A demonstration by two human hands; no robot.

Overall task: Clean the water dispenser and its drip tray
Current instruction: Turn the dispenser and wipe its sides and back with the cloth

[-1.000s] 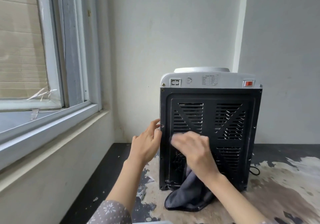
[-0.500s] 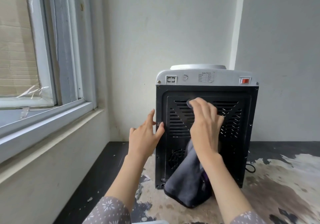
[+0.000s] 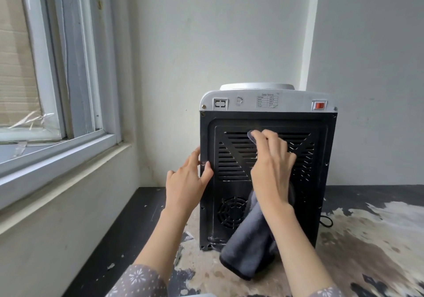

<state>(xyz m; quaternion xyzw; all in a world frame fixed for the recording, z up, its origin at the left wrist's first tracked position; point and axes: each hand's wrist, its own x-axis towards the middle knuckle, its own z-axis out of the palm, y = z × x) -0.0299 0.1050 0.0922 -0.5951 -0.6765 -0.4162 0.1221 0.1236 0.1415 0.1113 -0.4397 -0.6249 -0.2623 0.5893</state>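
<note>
A tabletop water dispenser point(image 3: 319, 136) stands with its black vented back panel facing me and a white top with a red switch. My left hand point(image 3: 187, 182) rests on the panel's left edge, thumb on the black face, fingers straight. My right hand point(image 3: 271, 165) presses a grey cloth point(image 3: 249, 248) against the upper vents, fingers curled over the cloth's top end. The rest of the cloth hangs down to the counter. The drip tray is hidden on the far side.
The dispenser sits on a worn, peeling counter point(image 3: 367, 239) in a corner of white walls. A window with a white frame and sill point(image 3: 68, 154) runs along the left. A black power cord point(image 3: 327, 219) loops at the dispenser's lower right.
My right hand has wiped the cloth from the lower left of the back panel up to the upper vents. My left hand stays on the left edge.
</note>
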